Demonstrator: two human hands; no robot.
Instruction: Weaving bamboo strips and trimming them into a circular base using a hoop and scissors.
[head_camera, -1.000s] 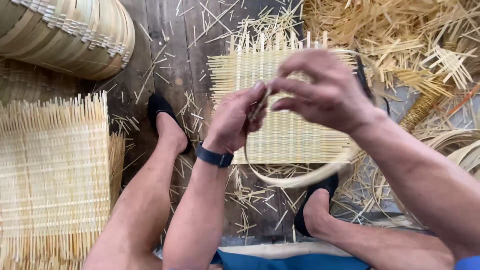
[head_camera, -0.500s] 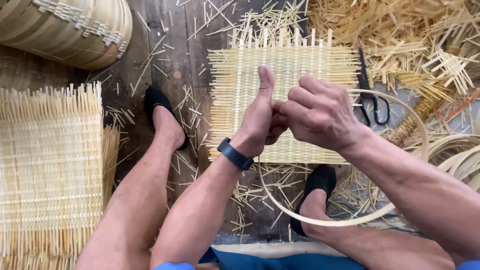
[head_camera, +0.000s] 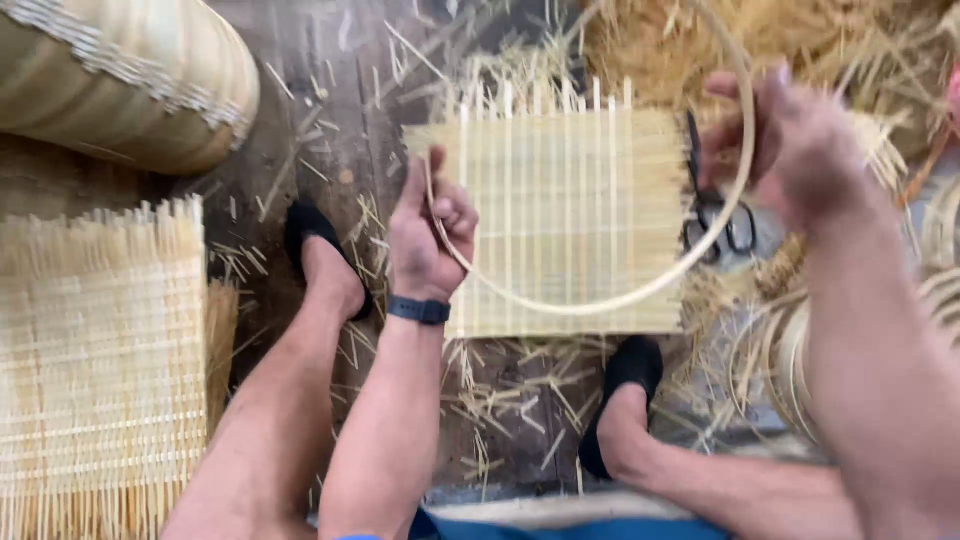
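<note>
Fingers of the left hand (head_camera: 430, 235) curl shut around one end of a thin cane strip (head_camera: 600, 300), which bows in a wide loop over the woven mat (head_camera: 560, 200) on the floor. The right hand (head_camera: 800, 150), blurred at the far right, seems to pinch the strip's other part. Bending it well likely calls for even, gentle pressure from both hands to avoid a kink. Scissors (head_camera: 715, 215) lie partly hidden behind the loop; the strip's top runs out of view.

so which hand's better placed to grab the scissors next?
Right, probably. The right hand grips the bent strip just beside the scissors on the woven mat's right edge. The left hand holds the strip's other end across the mat.
</note>
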